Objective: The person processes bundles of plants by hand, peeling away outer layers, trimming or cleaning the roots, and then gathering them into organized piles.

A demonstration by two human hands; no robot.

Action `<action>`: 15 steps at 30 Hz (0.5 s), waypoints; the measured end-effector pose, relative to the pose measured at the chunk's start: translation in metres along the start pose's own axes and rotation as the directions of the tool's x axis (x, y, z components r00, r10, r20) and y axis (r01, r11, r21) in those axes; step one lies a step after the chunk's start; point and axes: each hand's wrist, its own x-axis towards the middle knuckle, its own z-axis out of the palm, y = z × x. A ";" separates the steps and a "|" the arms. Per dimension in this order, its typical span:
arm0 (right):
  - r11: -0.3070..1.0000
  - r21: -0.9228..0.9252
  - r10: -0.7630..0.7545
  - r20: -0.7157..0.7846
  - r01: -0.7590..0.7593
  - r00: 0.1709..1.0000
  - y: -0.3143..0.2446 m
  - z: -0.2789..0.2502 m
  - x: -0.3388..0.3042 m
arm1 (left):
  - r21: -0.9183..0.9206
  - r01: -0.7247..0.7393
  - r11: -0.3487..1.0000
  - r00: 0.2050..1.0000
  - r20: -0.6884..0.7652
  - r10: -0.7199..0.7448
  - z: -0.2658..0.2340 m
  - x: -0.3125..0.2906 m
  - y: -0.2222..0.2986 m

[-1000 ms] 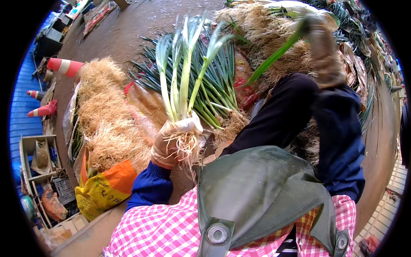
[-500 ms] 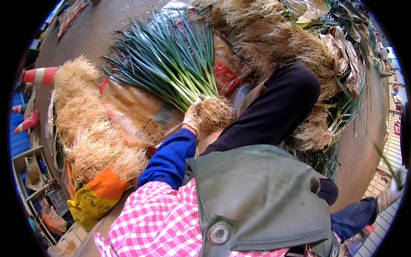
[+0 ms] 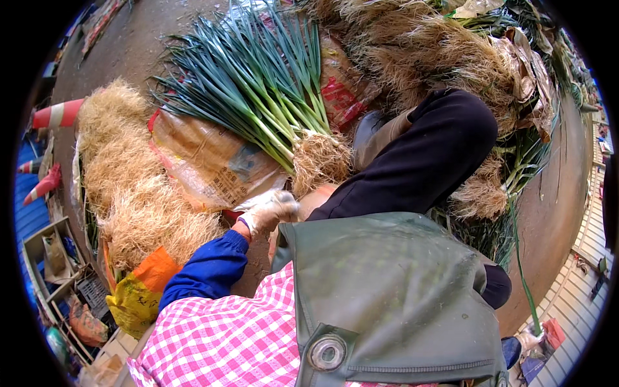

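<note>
A bundle of green onions (image 3: 277,109) lies on printed plastic sacking (image 3: 206,155), leaves fanned away from me and tan roots (image 3: 320,161) toward me. My left hand (image 3: 269,211), in a whitish glove, is just nearer me than the roots and apart from them. Its fingers are curled; whatever is inside them is hidden. Far out at the lower right, my right hand (image 3: 531,342) is small and partly cut off from view by the apron. It grips the end of a long green onion leaf (image 3: 523,271), which trails up toward the heap.
A long row of onions with roots up (image 3: 129,168) lies at left, beside a yellow and orange bag (image 3: 138,297). Another big root heap (image 3: 445,58) fills the far right. My bent knee (image 3: 461,122) stands between. Cones (image 3: 58,115) and a crate (image 3: 55,255) are at the left edge.
My left hand has let go of the onion bundle and drawn back toward me. My right hand has moved down and inward with the leaf. The bundle stays on the sacking.
</note>
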 end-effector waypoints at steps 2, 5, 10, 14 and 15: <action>0.970 -0.202 0.146 0.046 -0.134 0.988 -0.023 -0.019 -0.028 | 0.135 0.152 0.979 0.988 -0.008 -0.152 0.010 -0.001 0.023; 0.940 -0.035 0.340 0.063 -0.339 0.938 -0.011 -0.025 -0.050 | 0.078 0.196 0.977 0.945 -0.282 -0.167 0.008 0.025 0.009; 0.847 0.091 0.512 0.121 -0.523 0.850 0.001 -0.024 -0.094 | 0.357 0.132 0.925 0.683 -0.709 0.176 -0.035 0.100 0.010; 0.765 0.153 0.603 0.173 -0.626 0.779 0.006 -0.019 -0.130 | 0.712 0.372 0.595 0.858 -0.509 0.073 -0.065 0.125 0.000; 0.740 0.164 0.628 0.176 -0.652 0.758 0.013 -0.020 -0.140 | 0.736 0.357 0.575 0.903 -0.429 -0.013 -0.067 0.134 0.002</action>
